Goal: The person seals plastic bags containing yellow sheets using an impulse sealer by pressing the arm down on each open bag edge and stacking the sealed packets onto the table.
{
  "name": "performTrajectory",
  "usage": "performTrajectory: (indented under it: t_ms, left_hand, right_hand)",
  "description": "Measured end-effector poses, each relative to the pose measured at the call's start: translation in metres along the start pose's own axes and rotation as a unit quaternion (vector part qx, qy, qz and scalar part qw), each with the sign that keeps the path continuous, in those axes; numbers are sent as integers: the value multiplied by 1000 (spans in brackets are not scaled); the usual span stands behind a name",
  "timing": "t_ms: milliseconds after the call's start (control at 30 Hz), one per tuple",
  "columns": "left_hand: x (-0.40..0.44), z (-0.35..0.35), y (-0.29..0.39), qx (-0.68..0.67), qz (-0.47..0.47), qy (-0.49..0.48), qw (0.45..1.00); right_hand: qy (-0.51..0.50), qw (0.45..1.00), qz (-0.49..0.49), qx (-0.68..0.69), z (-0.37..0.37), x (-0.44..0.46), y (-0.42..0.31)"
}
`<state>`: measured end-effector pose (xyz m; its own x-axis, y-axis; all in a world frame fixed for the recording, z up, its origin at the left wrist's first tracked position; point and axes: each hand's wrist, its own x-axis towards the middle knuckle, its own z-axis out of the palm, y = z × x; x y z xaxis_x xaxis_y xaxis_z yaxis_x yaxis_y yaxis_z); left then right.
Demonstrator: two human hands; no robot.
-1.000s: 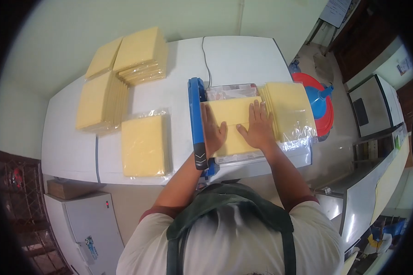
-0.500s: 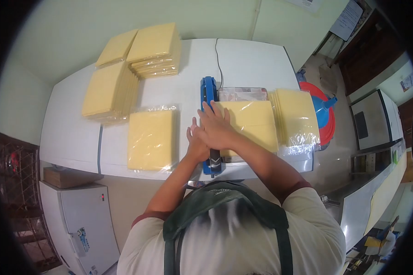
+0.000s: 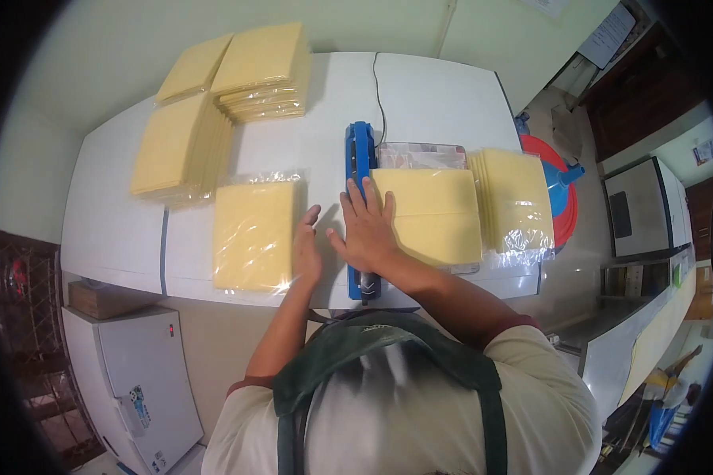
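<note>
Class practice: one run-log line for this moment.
right hand: flat on long blue sealer | left hand: beside rectangular yellow plastic-wrapped pack

Sealer (image 3: 360, 158): is lying on the table (image 3: 444, 95), marking the clock's centre.
Cord (image 3: 379, 91): is running towards 12 o'clock.
Padded base (image 3: 421, 155): is lying at 3 o'clock, bearing the inner packet (image 3: 429, 229).
Outer packets (image 3: 516, 190): are lying farther towards 3 o'clock.
Left pile (image 3: 253, 245): is resting near 9 o'clock.
Grouped stacks (image 3: 261, 59): are standing towards 10 o'clock.
Cabinet (image 3: 146, 356): is standing towards 8 o'clock.

Right hand (image 3: 366, 235) palm-down, splayed; left hand (image 3: 306, 249) edge-on.
</note>
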<state>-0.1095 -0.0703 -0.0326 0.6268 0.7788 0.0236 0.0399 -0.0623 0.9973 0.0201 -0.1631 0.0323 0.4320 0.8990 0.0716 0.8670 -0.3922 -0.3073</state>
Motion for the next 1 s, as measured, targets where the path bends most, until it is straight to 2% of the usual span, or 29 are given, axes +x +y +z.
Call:
performTrajectory:
  t_ms: [133, 433, 533, 600, 700, 733, 767, 833, 867, 900, 933, 967, 1000]
  left_hand:
    - [-8, -1, 5, -85, -33, 7, 996]
    - [-26, 8, 71, -104, 52, 42, 992]
    - [-37, 19, 102, -161, 72, -4, 984]
    - [-49, 26, 120, -107, 77, -192, 973]
    - [-71, 56, 146, -173, -17, -380, 909]
    - [-79, 68, 148, -211, -62, -427, 877]
    - [-85, 78, 145, -210, -62, -423, 879]
    - [-90, 95, 126, -143, -185, -483, 844]
    - [-92, 103, 113, -139, -186, -482, 845]
    - [-95, 111, 96, -151, -256, -457, 839]
    - [-97, 117, 83, -164, -326, -428, 827]
    - [-97, 121, 75, -175, -389, -408, 807]
    - [-98, 123, 64, -176, -393, -406, 806]
  right_hand:
    - [5, 1000, -4, 22, -1, 0, 1]
    - [-46, 998, -1, 37, -14, -1, 0]
    - [-56, 998, -6, 33, -13, 1, 1]
    - [-63, 997, -16, 35, -13, 0, 6]
    - [-19, 988, -125, 88, -10, -3, 22]
    - [-19, 987, -128, 90, -11, -2, 27]
    - [-31, 981, -167, 90, -11, 0, 33]
    - [-47, 968, -223, 102, -15, 8, 50]
    - [48, 955, -238, 171, -6, 19, 66]
    - [143, 928, -249, 237, 3, 34, 87]
    - [148, 915, -168, 336, -23, 44, 101]
    - [259, 921, -75, 281, -15, 52, 121]
    - [198, 946, 14, 256, -13, 60, 153]
